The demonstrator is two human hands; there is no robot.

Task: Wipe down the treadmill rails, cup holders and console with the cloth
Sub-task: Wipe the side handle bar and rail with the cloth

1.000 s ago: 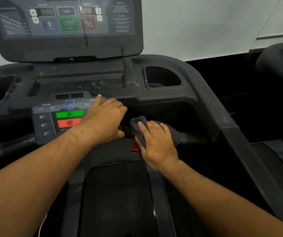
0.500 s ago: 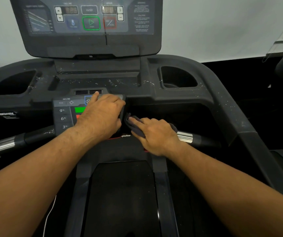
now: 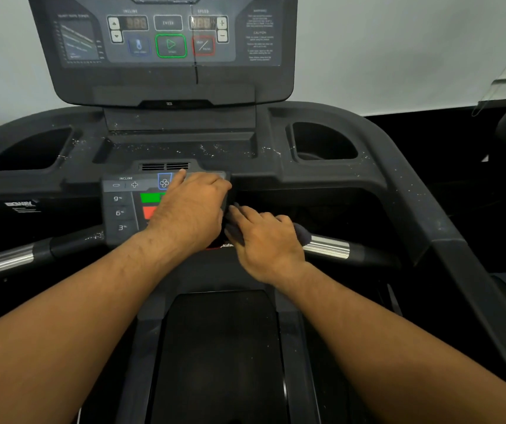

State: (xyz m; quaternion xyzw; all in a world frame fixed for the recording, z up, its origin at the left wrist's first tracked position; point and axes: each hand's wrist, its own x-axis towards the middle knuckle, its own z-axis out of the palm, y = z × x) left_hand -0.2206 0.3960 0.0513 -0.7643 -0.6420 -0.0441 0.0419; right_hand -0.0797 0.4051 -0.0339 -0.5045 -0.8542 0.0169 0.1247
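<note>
Clearly soft and light: dark cloth [image 3: 302,232] pressed flat under right hand [image 3: 265,240] beside steel grip bar [image 3: 326,247]; best bunched in palm. Left hand [image 3: 192,211] spread on keypad [image 3: 123,206].

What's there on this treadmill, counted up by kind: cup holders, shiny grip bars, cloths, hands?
Cup holders: 2, left and right
Shiny grip bars: 2, left and right
Cloth: 1
Hands: 2, left hand and right hand
Total: 7
</note>
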